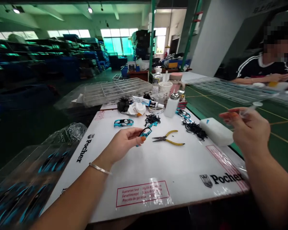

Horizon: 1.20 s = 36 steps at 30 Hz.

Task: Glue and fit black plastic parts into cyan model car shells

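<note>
My left hand [127,140] is closed on a blue and black model car body [147,130], pinched between thumb and fingers above the white board. Raised at the right, my right hand [251,131] grips a clear plastic syringe [248,110]; its round end points up and its tip is hidden or blurred by the fingers. Yellow-handled pliers [169,138] lie on the board to the right of my left hand. Another blue car body [124,123] rests behind that hand, near a pile of small black parts [152,119]. A white foam block [216,131] sits left of my right hand.
A white bottle with a metal cap [172,105], a glue tube [147,102] and crumpled tissue [137,108] stand or lie at the back. More black parts [195,130] are at right. Trays of blue bodies [21,191] lie at lower left. A person [264,68] sits at far right.
</note>
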Available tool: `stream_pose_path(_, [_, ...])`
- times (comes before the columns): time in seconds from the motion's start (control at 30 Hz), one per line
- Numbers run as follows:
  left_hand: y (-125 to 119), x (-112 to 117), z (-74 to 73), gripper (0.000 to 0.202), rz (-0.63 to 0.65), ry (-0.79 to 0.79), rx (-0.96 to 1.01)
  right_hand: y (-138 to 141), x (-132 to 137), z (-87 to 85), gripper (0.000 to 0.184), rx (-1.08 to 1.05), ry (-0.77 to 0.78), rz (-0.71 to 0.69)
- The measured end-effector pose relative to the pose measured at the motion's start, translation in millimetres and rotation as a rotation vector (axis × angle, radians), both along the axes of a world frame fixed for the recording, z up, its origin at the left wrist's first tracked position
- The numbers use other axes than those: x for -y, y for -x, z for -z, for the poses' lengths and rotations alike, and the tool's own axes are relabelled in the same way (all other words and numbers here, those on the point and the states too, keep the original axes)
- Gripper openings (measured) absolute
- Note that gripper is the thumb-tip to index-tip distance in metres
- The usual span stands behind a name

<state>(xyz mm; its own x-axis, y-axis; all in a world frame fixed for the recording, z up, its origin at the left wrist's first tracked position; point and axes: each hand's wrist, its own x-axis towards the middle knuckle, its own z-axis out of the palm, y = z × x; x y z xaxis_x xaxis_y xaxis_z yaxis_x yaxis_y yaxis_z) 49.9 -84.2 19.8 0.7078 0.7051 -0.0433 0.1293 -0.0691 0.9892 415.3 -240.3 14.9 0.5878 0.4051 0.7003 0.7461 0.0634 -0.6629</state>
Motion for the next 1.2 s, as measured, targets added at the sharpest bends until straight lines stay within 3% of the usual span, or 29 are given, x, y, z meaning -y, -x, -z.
stream_pose_path(0.07, [-2,6,-1.4,0.047,0.053,0.016,-0.015,12,-1,-13.9,0.021,0.015,-0.088,0.035])
stream_pose_path(0.13, [-4,12,-2.5,0.047,0.079,0.033,-0.022,35,-7,-31.0,0.028,-0.035,-0.181,-0.071])
stream_pose_path(0.2, [-6,15,-2.4,0.048,0.076,0.046,-0.037,64,-16,-47.5,0.038,-0.154,-0.201,-0.336])
stream_pose_path(0.33, [-8,15,0.7,0.049,0.073,0.080,-0.092,127,-38,-70.5,0.023,-0.358,-0.191,-0.778])
stream_pose_path(0.4, [-9,14,3.2,0.048,0.083,0.108,-0.100,155,-48,-75.7,0.025,-0.526,-0.216,-0.945])
stream_pose_path(0.57, [-11,10,10.9,0.045,0.143,0.146,-0.078,191,-59,-64.8,0.067,-0.687,-0.133,-1.215])
stream_pose_path(0.77, [-13,6,16.0,0.043,0.188,0.129,-0.123,187,-52,-40.5,0.051,-0.602,-0.157,-1.288])
stream_pose_path(0.93, [-13,8,15.1,0.040,0.181,0.114,-0.118,187,-48,-38.9,0.037,-0.694,-0.098,-1.338])
stream_pose_path(1.2, [-12,7,17.3,0.041,0.176,0.080,-0.113,192,-45,-33.9,0.033,-0.714,-0.124,-1.356])
